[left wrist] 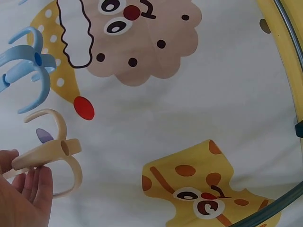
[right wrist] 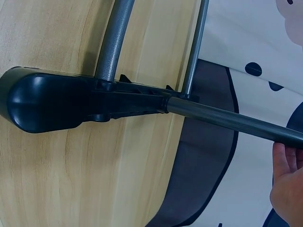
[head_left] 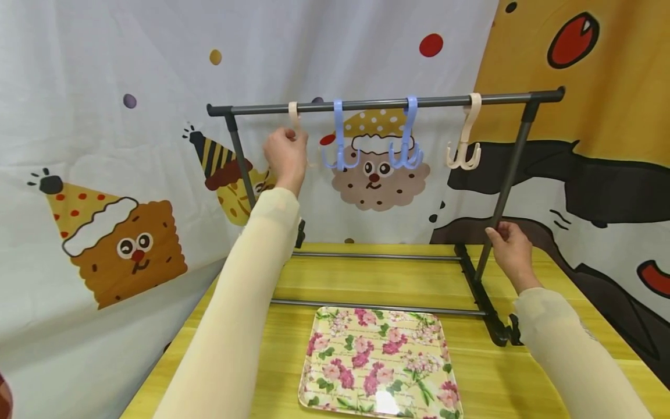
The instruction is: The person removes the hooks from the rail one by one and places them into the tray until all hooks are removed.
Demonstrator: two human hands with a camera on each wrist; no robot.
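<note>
Hanging: two cream hooks (left wrist: 42, 155), two blue hooks (head_left: 339, 125).

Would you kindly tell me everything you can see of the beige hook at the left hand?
The beige hook looks like smooth plastic, its upper end looped over a dark gray bar and curved prongs at its lower end. It hangs leftmost of four, beside a blue hook, with the left hand holding its stem.

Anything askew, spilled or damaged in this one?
Nothing clearly stands out. The blue hooks and cream hooks all hang from the bar, the flowered tray lies flat on the table, and no spill or breakage shows. The posts' lean could simply be camera angle.
</note>
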